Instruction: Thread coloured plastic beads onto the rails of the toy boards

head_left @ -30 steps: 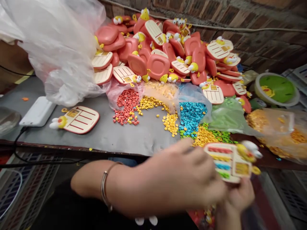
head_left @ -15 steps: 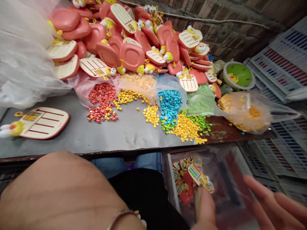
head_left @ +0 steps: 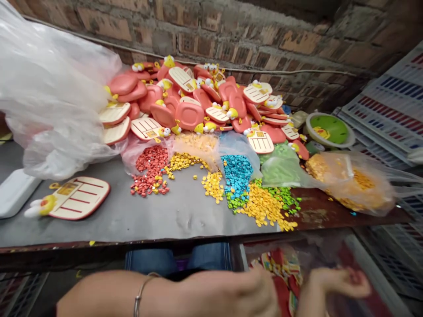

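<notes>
My left hand reaches in from the left over the near side of an open drawer or box; its fingers are smeared by motion. Over the same box, farther right, is my right hand, blurred, its fingers curled inward; whether it holds anything is unclear. Partly hidden beneath my left hand are red pieces with colorful faces. A cream board with red slots and a yellow-and-white figure lies flat at the table's left, touched by neither hand.
Red and cream boards are heaped against the brick wall. Along the grey table lie bags spilling red, yellow, blue and green pieces. A white object and large plastic bag stand left; crates stand right.
The view has tilted up, showing more wall and the white object. My left forearm now stretches rightward, bringing that hand over the box. My right hand's spread fingers have curled.
</notes>
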Demonstrator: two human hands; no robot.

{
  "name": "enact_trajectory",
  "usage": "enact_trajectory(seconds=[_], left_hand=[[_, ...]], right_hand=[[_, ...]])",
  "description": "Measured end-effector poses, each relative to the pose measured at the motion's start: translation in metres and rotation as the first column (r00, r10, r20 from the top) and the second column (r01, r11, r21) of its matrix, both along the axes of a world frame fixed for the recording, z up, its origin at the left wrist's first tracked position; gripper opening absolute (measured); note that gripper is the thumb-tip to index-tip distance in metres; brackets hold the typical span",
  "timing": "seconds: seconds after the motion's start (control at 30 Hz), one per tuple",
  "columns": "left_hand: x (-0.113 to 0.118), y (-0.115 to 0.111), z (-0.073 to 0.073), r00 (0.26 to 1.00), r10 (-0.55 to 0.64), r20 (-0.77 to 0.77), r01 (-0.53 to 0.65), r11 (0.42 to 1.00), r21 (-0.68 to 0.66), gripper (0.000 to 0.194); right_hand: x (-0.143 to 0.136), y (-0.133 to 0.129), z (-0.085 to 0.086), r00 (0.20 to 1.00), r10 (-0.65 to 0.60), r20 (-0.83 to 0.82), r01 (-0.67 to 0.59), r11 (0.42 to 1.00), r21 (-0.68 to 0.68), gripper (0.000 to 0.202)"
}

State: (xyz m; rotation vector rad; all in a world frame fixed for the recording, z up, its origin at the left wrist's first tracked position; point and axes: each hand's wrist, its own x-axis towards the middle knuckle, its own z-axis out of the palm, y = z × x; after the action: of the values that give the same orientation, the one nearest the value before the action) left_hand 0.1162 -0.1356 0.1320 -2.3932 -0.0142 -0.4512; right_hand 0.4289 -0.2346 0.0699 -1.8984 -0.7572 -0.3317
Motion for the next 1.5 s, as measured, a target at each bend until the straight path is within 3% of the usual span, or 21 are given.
enact_trajectory(seconds=[0.03,0.07,0.1,0.13,0.2,0.27,0.37,0.5,0.63,0.73,0.77,0.83,0.9,1.0,1.07,1.17,1.23,1.3,1.4,1.43,1.5], left_hand=[[-0.009,0.007,-0.007,0.999,-0.002,0.042,0.005,0.997,-0.08,0.032],[-0.018,0.013,-0.015,0.991,0.024,0.135,0.018,0.953,-0.304,0.027],[-0.027,0.019,-0.026,0.973,0.065,0.221,0.038,0.9,-0.434,0.019],[-0.036,0.024,-0.037,0.957,0.113,0.267,0.038,0.865,-0.501,0.015],[-0.053,0.035,-0.059,0.943,0.194,0.269,0.0,0.811,-0.585,0.016],[-0.069,0.046,-0.074,0.933,0.252,0.257,-0.024,0.755,-0.655,0.018],[-0.092,0.063,-0.083,0.919,0.328,0.22,-0.069,0.681,-0.729,0.021],[-0.119,0.082,-0.081,0.88,0.417,0.228,-0.134,0.679,-0.722,0.02],[-0.141,0.1,-0.08,0.842,0.493,0.217,-0.202,0.662,-0.721,0.021],[-0.153,0.112,-0.084,0.811,0.529,0.249,-0.215,0.666,-0.714,0.018],[-0.156,0.114,-0.086,0.797,0.543,0.264,-0.214,0.662,-0.718,0.017],[-0.158,0.119,-0.092,0.767,0.569,0.297,-0.201,0.653,-0.731,0.015],[-0.156,0.122,-0.1,0.73,0.59,0.345,-0.17,0.646,-0.744,0.013],[-0.15,0.124,-0.113,0.675,0.616,0.407,-0.104,0.624,-0.774,0.013],[-0.148,0.123,-0.119,0.63,0.643,0.436,-0.068,0.605,-0.793,0.013],[-0.148,0.12,-0.123,0.588,0.685,0.43,-0.038,0.554,-0.831,0.016],[-0.149,0.117,-0.123,0.615,0.691,0.378,-0.025,0.497,-0.867,0.02],[-0.149,0.114,-0.121,0.691,0.672,0.265,-0.052,0.412,-0.91,0.032],[-0.145,0.111,-0.121,0.793,0.606,0.064,-0.176,0.329,-0.928,0.057],[-0.144,0.11,-0.122,0.809,0.587,0.017,-0.212,0.319,-0.924,0.065],[-0.142,0.109,-0.124,0.828,0.558,-0.043,-0.261,0.318,-0.911,0.074]], right_hand=[[0.011,0.039,-0.008,0.997,-0.08,-0.003,0.08,0.982,0.168,0.022],[0.022,0.08,-0.013,0.993,-0.117,-0.014,0.115,0.944,0.31,0.025],[0.033,0.123,-0.014,0.996,-0.09,-0.018,0.09,0.918,0.385,0.029],[0.041,0.165,-0.012,1.0,0.005,-0.008,-0.002,0.932,0.363,0.032],[0.051,0.242,0.001,0.947,0.321,-0.029,-0.317,0.945,0.084,0.038],[0.049,0.306,0.019,0.885,0.458,-0.09,-0.466,0.877,-0.119,0.043],[0.034,0.375,0.033,0.885,0.418,-0.208,-0.466,0.816,-0.342,0.049],[0.023,0.417,0.022,0.917,0.286,-0.279,-0.387,0.806,-0.448,0.045],[0.028,0.409,0.012,0.903,0.347,-0.252,-0.42,0.837,-0.35,0.039],[0.02,0.371,0.019,0.928,0.37,-0.052,-0.368,0.929,0.044,0.049],[0.011,0.353,0.023,0.938,0.345,0.032,-0.342,0.909,0.239,0.052],[-0.015,0.309,0.029,0.939,0.317,0.13,-0.336,0.778,0.53,0.056],[-0.054,0.26,0.028,0.895,0.416,0.158,-0.422,0.679,0.601,0.054],[-0.128,0.197,0.001,0.79,0.605,-0.097,-0.512,0.739,0.439,0.05],[-0.175,0.17,-0.03,0.651,0.692,-0.311,-0.62,0.722,0.309,0.053],[-0.223,0.157,-0.078,0.516,0.709,-0.48,-0.736,0.654,0.174,0.047],[-0.236,0.158,-0.098,0.519,0.717,-0.465,-0.777,0.623,0.093,0.043],[-0.237,0.163,-0.104,0.603,0.72,-0.343,-0.78,0.623,-0.062,0.042],[-0.231,0.177,-0.09,0.692,0.717,-0.084,-0.706,0.649,-0.283,0.036],[-0.229,0.186,-0.081,0.675,0.737,-0.027,-0.706,0.636,-0.311,0.032],[-0.232,0.211,-0.062,0.558,0.829,0.024,-0.779,0.534,-0.33,0.025]])
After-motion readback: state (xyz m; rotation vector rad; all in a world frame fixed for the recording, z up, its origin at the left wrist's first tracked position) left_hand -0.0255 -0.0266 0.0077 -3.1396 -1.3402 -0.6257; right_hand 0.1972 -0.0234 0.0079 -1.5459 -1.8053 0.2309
